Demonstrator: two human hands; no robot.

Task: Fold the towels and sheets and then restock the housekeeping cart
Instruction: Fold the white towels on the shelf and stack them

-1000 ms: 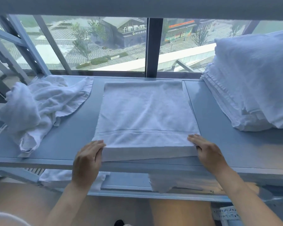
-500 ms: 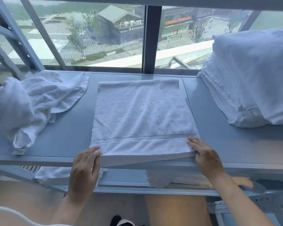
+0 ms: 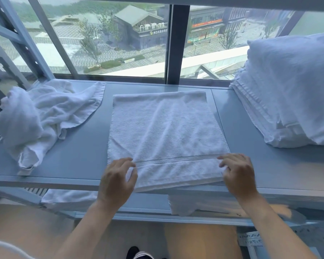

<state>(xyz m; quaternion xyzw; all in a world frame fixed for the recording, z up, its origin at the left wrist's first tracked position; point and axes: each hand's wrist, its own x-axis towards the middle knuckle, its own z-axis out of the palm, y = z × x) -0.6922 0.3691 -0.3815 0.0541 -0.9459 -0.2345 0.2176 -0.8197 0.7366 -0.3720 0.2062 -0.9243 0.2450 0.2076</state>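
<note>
Progress stands at an intermediate fold on one towel, with most of the job outstanding. White towel (image 3: 165,135) lies flat at the centre of the grey shelf (image 3: 251,157), its near edge doubled and overhanging the shelf's front lip. Left hand (image 3: 116,181) is at the near left corner, fingers curled with the thumb against the cloth, apparently pinching the edge; motion blur prevents certainty. Right hand (image 3: 238,174) is at the near right corner, fingers bent over the doubled edge in what appears to be a matching grip. Completed work: folded stack (image 3: 288,98) at the right end of the shelf, well apart from the towel in hand. Remaining work, judged from the layout: finish this towel's folds, transfer it to the stack, then process the crumpled pile (image 3: 39,118) at the left end. Further white linen (image 3: 67,198) hangs from a lower level beneath the shelf. No housekeeping cart is identifiable in view, so restocking is judged not yet begun.
</note>
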